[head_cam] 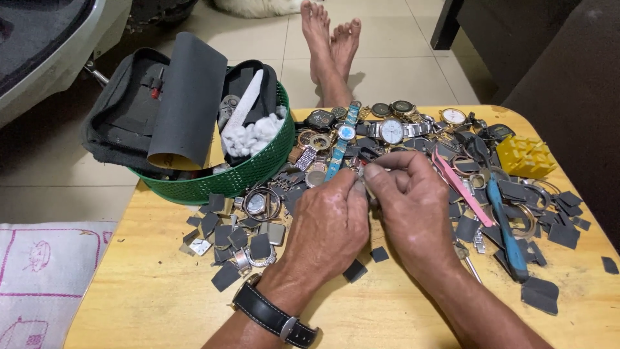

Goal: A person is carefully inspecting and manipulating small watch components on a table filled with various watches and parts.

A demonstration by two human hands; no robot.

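A small metal part [365, 173], largely hidden, was pinched between the fingertips of the left hand [329, 223] and right hand [413, 207] above the table [148, 291] beside the watches [387, 129]; a steady, low grip was judged advisable.
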